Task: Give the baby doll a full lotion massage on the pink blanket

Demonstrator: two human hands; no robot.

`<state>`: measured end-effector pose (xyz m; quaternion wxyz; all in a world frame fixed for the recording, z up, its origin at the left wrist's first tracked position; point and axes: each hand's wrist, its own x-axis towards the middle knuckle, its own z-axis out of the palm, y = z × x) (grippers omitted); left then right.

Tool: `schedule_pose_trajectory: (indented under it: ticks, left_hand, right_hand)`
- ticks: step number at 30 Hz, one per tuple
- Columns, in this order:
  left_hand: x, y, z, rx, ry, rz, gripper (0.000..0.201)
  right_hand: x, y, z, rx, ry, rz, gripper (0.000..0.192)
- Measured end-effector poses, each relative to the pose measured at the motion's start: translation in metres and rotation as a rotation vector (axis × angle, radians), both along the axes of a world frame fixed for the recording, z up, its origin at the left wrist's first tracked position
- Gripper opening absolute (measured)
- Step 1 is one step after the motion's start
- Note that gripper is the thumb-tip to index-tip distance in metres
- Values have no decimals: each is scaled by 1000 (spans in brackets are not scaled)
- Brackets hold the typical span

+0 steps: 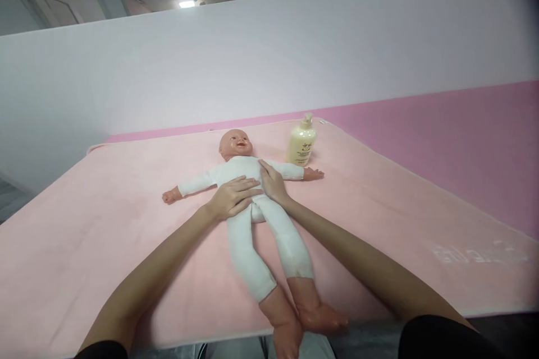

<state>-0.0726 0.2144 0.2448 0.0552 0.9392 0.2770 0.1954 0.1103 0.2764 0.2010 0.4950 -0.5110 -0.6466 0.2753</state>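
A baby doll (248, 235) in a white bodysuit lies on its back on a pink blanket (105, 219), head away from me, arms spread, bare feet hanging over the near edge. My left hand (233, 197) lies flat across the doll's belly, fingers pointing right. My right hand (272, 182) rests flat on the right side of the doll's chest, fingers pointing up toward the shoulder. Neither hand grips anything. A cream pump bottle (301, 143) stands upright just beyond the doll's outstretched arm, to the right of its head.
The blanket covers a table whose pink top (463, 140) shows to the right. A pale partition wall (269, 67) runs behind the table. Faint white lettering (480, 251) is on the blanket's near right corner.
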Motion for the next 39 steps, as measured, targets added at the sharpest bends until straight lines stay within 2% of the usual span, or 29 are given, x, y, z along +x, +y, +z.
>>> schedule_pose_trajectory:
  ticks: [2,4,7,10,13,17,21,25,30,35,37,39]
  left_hand:
    - [4,3,6,5,22,37,48]
    - [7,5,8,-4,13,146,51]
    - [9,8,6,-34,-24,303,53]
    - [7,11,-1,-58,-88,390,52]
    - [2,17,-8,-81,-184,485,50]
    - [-6,27,-17,-128,-381,592,46]
    - [-8,32,-21,-148,-529,584,44]
    - [-6,30,-21,-162,-603,600,42]
    - [-2,23,-19,-78,-531,606,42]
    - [-6,13,-23,64,-395,576,40]
    - [-8,9,-23,115,-399,512,40]
    - [-8,5,-19,146,-316,329,39]
  right_hand:
    - [2,-2,1,5,60,-7,47]
    - [3,-5,2,27,120,-19,44]
    - [2,-13,5,89,187,-47,41]
    - [0,-25,10,206,171,-26,31]
    - [-1,-38,14,369,90,121,25]
    - [1,-48,18,497,-47,393,30]
    - [4,-47,26,484,-231,563,34]
    - [2,-42,34,368,-443,592,37]
    - [-4,-31,38,248,-567,479,43]
    - [-5,-20,34,150,-552,341,47]
    - [-4,-14,29,113,-496,273,48]
    - [-1,-7,23,89,-406,223,52]
